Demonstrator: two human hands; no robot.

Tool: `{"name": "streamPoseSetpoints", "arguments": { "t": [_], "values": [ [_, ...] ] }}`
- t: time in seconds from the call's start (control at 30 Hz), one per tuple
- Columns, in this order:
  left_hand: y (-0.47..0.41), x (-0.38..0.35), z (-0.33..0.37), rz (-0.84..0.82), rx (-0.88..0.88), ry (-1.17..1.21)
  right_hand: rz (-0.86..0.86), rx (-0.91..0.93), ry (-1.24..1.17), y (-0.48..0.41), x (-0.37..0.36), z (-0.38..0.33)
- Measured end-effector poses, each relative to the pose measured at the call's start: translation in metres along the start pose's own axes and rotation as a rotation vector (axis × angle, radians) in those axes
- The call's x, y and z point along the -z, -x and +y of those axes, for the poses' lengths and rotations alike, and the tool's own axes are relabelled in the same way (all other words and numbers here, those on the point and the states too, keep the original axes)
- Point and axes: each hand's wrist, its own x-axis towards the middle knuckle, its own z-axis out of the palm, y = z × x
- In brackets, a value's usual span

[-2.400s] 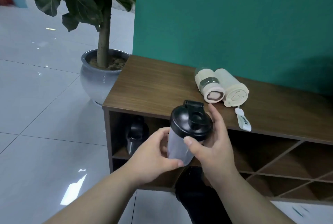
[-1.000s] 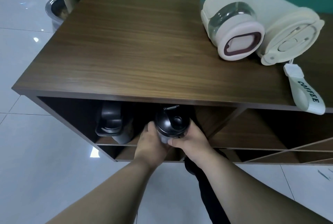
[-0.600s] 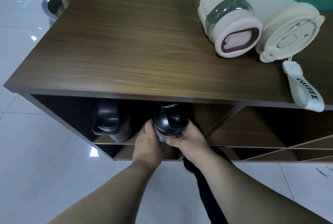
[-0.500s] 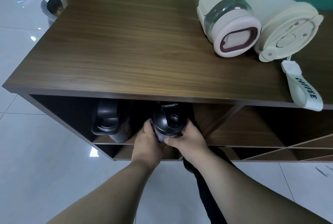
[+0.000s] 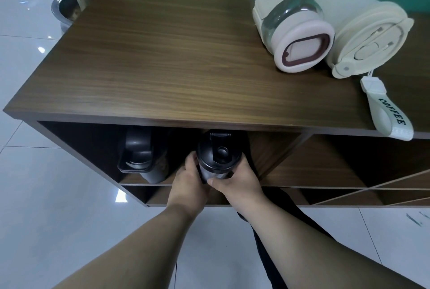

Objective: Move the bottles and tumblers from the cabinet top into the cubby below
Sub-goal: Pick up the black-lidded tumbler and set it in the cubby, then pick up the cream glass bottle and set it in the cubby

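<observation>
The clear shaker bottle with the black flip-cap lid (image 5: 218, 158) stands upright between our hands in the cubby (image 5: 93, 146) under the brown wooden cabinet top (image 5: 162, 56), our left hand (image 5: 189, 182) and right hand (image 5: 237, 182) wrapped around its sides. Left of our hands, a black tumbler (image 5: 139, 155) stands in the same cubby. Up and right of our hands, a cream bottle with a pink lid (image 5: 294, 25) and a cream tumbler with a "COFFEE" strap (image 5: 363, 25) lie touching.

The only word that can be read is "COFFEE", in dark letters; it runs along the pale strap (image 5: 388, 111); the strap hangs from the cream cup (image 5: 363, 30) lying on its side on the cabinet top (image 5: 162, 56); no other words or numbers can be read on anything else.
</observation>
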Motion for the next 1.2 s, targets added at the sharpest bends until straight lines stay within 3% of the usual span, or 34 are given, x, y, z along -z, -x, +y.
{"name": "streamPoseSetpoints", "arguments": {
  "t": [0.33,0.53,0.6,0.67,0.77,0.97,1.2],
  "values": [
    [0.003,0.009,-0.007,-0.091,-0.028,0.112,-0.083,-0.065,0.136,0.007,0.01,-0.003],
    [0.033,0.041,0.0,-0.208,0.016,-0.026,-0.126,-0.179,0.381,0.036,0.027,-0.012],
    [0.043,0.051,0.006,-0.286,0.067,-0.056,-0.107,-0.174,0.348,0.057,0.036,-0.021],
    [0.056,0.064,0.021,-0.421,0.063,-0.129,-0.057,-0.123,0.244,0.081,0.047,-0.034],
    [0.078,0.079,0.048,-0.543,0.018,-0.033,0.134,0.034,0.128,0.118,0.066,-0.06],
    [0.108,0.105,0.104,-0.447,-0.179,0.238,0.444,0.315,-0.049,0.173,0.096,-0.16],
    [0.101,0.115,0.108,-0.436,-0.201,0.275,0.564,0.18,0.165,0.124,0.094,-0.224]
  ]
}}
